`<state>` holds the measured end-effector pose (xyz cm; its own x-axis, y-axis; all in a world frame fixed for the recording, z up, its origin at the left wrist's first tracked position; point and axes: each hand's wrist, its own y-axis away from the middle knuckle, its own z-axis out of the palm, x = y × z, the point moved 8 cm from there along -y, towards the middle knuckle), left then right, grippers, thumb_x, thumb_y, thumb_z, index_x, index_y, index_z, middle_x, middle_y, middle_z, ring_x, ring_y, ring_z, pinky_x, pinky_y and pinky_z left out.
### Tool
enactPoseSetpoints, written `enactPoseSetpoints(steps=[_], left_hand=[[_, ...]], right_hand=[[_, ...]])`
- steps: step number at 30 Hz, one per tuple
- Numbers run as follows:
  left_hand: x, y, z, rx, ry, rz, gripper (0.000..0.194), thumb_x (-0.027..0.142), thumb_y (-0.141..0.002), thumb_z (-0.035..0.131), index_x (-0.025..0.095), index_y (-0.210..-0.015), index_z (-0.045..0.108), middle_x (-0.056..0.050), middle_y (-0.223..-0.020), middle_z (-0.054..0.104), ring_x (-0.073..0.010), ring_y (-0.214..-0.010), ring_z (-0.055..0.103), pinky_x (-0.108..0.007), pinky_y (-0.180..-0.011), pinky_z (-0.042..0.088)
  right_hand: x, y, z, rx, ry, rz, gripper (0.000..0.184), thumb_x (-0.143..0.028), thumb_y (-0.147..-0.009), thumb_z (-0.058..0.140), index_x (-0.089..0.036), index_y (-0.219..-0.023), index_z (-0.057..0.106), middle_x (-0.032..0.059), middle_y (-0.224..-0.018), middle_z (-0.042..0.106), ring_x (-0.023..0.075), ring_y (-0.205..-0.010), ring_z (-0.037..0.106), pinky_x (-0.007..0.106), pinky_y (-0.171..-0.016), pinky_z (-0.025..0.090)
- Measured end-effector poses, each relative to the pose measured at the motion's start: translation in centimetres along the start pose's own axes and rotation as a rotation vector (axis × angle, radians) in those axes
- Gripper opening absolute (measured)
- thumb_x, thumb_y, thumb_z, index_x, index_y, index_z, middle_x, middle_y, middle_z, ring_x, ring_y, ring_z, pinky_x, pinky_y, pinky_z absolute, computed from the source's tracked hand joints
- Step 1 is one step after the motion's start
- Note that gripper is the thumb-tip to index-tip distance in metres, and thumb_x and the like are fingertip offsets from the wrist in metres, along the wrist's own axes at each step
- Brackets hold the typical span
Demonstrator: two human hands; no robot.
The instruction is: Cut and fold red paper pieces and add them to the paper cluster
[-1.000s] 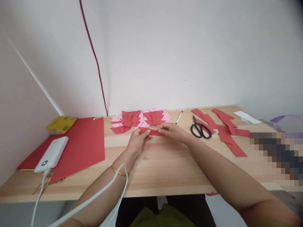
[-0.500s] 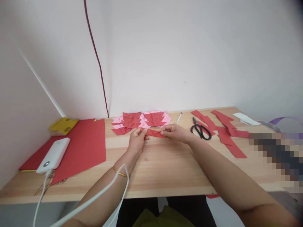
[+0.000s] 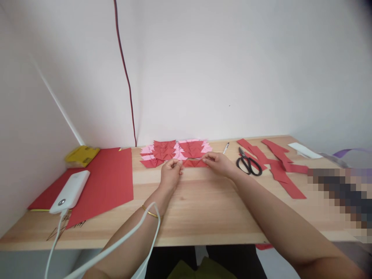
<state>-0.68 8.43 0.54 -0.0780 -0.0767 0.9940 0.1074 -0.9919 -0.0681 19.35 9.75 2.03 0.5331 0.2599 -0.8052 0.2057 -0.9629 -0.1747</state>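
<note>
A folded piece of red paper (image 3: 194, 163) lies low over the table in front of the folded pieces. My left hand (image 3: 171, 172) pinches its left end between thumb and fingers. At its right end my right hand (image 3: 216, 162) is closed on the paper in the same way. Just behind my hands sit rows of folded red pieces (image 3: 164, 149) overlapping pink folded pieces (image 3: 207, 147), with pointed edges. My fingers hide part of the paper's ends.
Black-handled scissors (image 3: 249, 164) lie right of my hands, near cut red paper strips (image 3: 290, 182). A pen (image 3: 226, 148) and white paper (image 3: 305, 150) lie farther back. On the left are red sheets (image 3: 116, 174), a white power bank (image 3: 71, 192) with a cable (image 3: 116, 246), and a yellow packet (image 3: 83, 155).
The view has shifted slightly, so everything sits a little farther right and lower. Both hands keep hold of the red paper, which now appears flatter.
</note>
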Motion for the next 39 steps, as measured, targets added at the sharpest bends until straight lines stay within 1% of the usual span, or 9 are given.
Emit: enactPoseSetpoints(steps=[5, 9, 13, 17, 21, 27, 32, 35, 39], left_hand=[[-0.5, -0.2, 0.2, 0.011, 0.081, -0.011, 0.03, 0.035, -0.069, 0.067, 0.016, -0.09, 0.059, 0.003, -0.064, 0.059, -0.0062, -0.045, 0.048, -0.021, -0.051, 0.043], [-0.3, -0.2, 0.2, 0.016, -0.077, 0.029, 0.027, 0.031, -0.075, 0.06, 0.016, -0.098, 0.059, 0.001, -0.068, 0.061, -0.009, -0.05, 0.053, -0.024, -0.055, 0.045], [1.2, 0.4, 2.0, -0.164, -0.457, 0.277, 0.017, 0.024, -0.079, 0.054, 0.017, -0.09, 0.065, -0.007, -0.09, 0.068, -0.0183, -0.083, 0.062, -0.034, -0.081, 0.047], [1.1, 1.8, 4.4, -0.379, -0.797, 0.491, 0.033, 0.025, -0.079, 0.055, 0.018, -0.11, 0.063, -0.01, -0.122, 0.062, -0.0248, -0.115, 0.051, -0.041, -0.102, 0.034], [0.1, 2.5, 5.4, -0.47, -1.009, 0.498, 0.047, 0.035, -0.081, 0.054, 0.017, -0.125, 0.055, -0.011, -0.138, 0.048, -0.0292, -0.125, 0.04, -0.045, -0.105, 0.029], [-0.1, 2.8, 5.6, -0.483, -1.12, 0.461, 0.058, 0.054, -0.076, 0.056, 0.021, -0.124, 0.053, -0.013, -0.14, 0.044, -0.0339, -0.125, 0.036, -0.05, -0.104, 0.025], [-0.4, 2.6, 5.4, -0.46, -1.135, 0.423, 0.065, 0.06, -0.072, 0.058, 0.022, -0.125, 0.052, -0.014, -0.142, 0.041, -0.0351, -0.127, 0.032, -0.051, -0.105, 0.023], [-0.4, 2.7, 5.4, -0.453, -1.139, 0.422, 0.067, 0.06, -0.073, 0.057, 0.022, -0.128, 0.049, -0.014, -0.142, 0.041, -0.0345, -0.128, 0.031, -0.051, -0.106, 0.022], [-0.1, 2.8, 5.4, -0.453, -1.115, 0.441, 0.068, 0.058, -0.073, 0.058, 0.02, -0.129, 0.048, -0.014, -0.141, 0.041, -0.0337, -0.128, 0.032, -0.05, -0.106, 0.023]], right_hand=[[0.0, -0.8, -0.3, 0.181, 0.073, -0.085, 0.022, -0.033, -0.082, 0.049, -0.018, -0.083, 0.065, 0.0029, -0.076, 0.066, 0.0162, -0.069, 0.056, 0.027, -0.065, 0.04], [-0.5, -1.6, 0.4, 0.148, 0.157, -0.144, 0.02, -0.027, -0.083, 0.048, -0.018, -0.083, 0.066, 0.0044, -0.08, 0.068, 0.0177, -0.073, 0.06, 0.028, -0.069, 0.042], [-0.5, -1.9, 0.4, 0.133, 0.251, -0.168, 0.018, -0.023, -0.083, 0.049, -0.018, -0.083, 0.066, 0.0057, -0.085, 0.07, 0.0189, -0.078, 0.062, 0.029, -0.073, 0.043], [0.1, -2.0, 0.0, 0.189, 0.318, -0.141, 0.017, -0.024, -0.084, 0.051, -0.018, -0.089, 0.066, 0.0071, -0.086, 0.07, 0.0202, -0.078, 0.061, 0.03, -0.073, 0.044], [0.4, -2.0, -0.3, 0.275, 0.33, -0.155, 0.021, -0.024, -0.082, 0.055, -0.015, -0.099, 0.064, 0.0121, -0.095, 0.065, 0.0219, -0.084, 0.059, 0.034, -0.08, 0.045], [-0.3, -1.5, -0.9, 0.392, 0.259, -0.23, 0.022, -0.021, -0.081, 0.053, -0.017, -0.099, 0.063, 0.0124, -0.105, 0.055, 0.0168, -0.071, 0.056, 0.034, -0.075, 0.047], [-0.8, -1.3, 1.2, 0.144, 0.407, -0.158, 0.015, -0.027, -0.084, 0.052, -0.019, -0.077, 0.064, 0.0045, -0.072, 0.063, 0.0166, -0.068, 0.055, 0.027, -0.063, 0.04], [-1.0, -1.1, 2.3, 0.041, 0.435, -0.14, 0.015, -0.027, -0.084, 0.053, -0.019, -0.08, 0.065, 0.005, -0.077, 0.067, 0.0164, -0.07, 0.058, 0.026, -0.064, 0.04], [-2.0, -0.8, 2.6, 0.029, 0.393, -0.248, 0.016, -0.023, -0.085, 0.051, -0.018, -0.087, 0.066, 0.0069, -0.087, 0.069, 0.0181, -0.079, 0.06, 0.028, -0.07, 0.042]])
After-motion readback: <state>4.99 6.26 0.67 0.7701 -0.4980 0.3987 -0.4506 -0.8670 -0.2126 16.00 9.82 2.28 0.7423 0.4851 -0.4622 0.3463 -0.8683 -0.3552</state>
